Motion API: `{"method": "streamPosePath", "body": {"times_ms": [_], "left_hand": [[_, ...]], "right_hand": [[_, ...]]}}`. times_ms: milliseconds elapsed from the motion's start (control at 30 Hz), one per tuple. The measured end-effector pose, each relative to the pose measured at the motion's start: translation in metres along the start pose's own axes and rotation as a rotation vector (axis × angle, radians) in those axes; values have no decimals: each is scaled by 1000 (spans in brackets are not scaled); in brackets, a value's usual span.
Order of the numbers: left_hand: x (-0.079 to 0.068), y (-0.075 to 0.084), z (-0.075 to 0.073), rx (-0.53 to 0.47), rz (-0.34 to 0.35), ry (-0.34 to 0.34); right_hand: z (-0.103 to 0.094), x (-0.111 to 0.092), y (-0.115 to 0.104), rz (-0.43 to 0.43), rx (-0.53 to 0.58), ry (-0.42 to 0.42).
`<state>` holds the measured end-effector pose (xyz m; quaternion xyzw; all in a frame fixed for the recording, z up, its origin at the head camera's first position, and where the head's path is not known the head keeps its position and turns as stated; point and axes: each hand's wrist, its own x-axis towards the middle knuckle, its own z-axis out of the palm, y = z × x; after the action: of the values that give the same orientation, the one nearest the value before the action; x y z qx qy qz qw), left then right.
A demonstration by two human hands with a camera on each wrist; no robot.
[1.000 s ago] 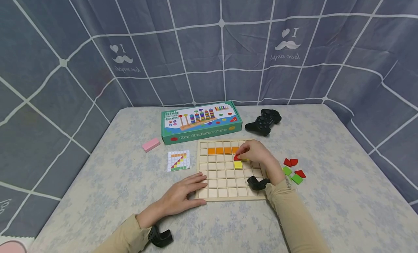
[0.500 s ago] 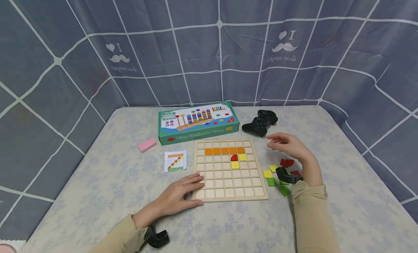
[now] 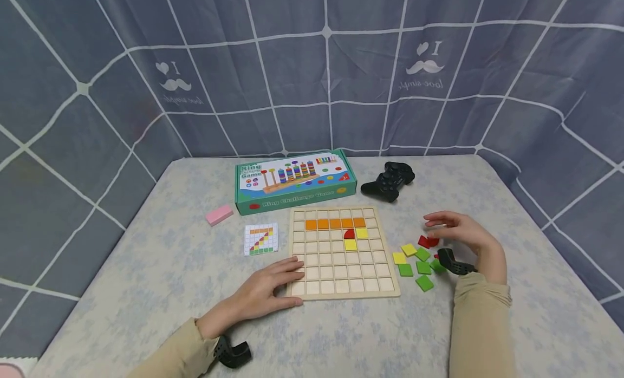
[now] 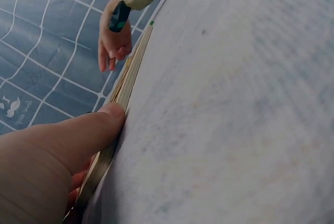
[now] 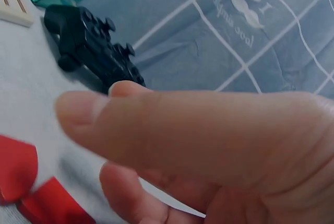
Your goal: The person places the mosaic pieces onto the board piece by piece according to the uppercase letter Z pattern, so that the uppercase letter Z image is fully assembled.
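Note:
My left hand rests at the left front corner of a wooden grid board, fingers straight over its edge. In the left wrist view the thumb lies along the board's side. An orange row of square tiles sits in the grid, with a red rounded tile and two yellow tiles below it. Over to the right, my right hand hovers by loose red tiles, fingers loosely bent and holding nothing. Red tiles lie just below the thumb in the right wrist view.
Several green tiles and two yellow ones lie right of the board. A pattern card and a pink block are on its left. Behind stand a green game box and a black game controller.
My right hand let go of the red rounded tile in the grid and moved right to the loose tiles. The left hand stays at the board's edge.

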<state>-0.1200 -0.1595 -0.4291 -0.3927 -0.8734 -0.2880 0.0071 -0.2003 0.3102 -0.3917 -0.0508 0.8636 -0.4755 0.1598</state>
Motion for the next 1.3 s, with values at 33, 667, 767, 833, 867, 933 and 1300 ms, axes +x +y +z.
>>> {"method": "streamPosePath", "body": {"times_ms": [33, 667, 767, 833, 867, 933, 1300], "left_hand": [[0, 0, 0, 0, 0, 1], [0, 0, 1, 12, 9, 11], [-1, 1, 1, 4, 0, 10], [-2, 1, 2, -5, -3, 9], [-2, 1, 3, -8, -1, 9], [-2, 1, 4, -11, 1, 13], [-1, -1, 4, -16, -5, 13]], "right_hand": [[-1, -1, 2, 1, 6, -8], [-1, -4, 17, 24, 124, -102], [0, -4, 15, 26, 116, -103], [1, -4, 14, 29, 118, -106], [1, -4, 15, 30, 113, -106], [1, -3, 15, 30, 106, -102], [2, 1, 15, 59, 61, -81]]}}
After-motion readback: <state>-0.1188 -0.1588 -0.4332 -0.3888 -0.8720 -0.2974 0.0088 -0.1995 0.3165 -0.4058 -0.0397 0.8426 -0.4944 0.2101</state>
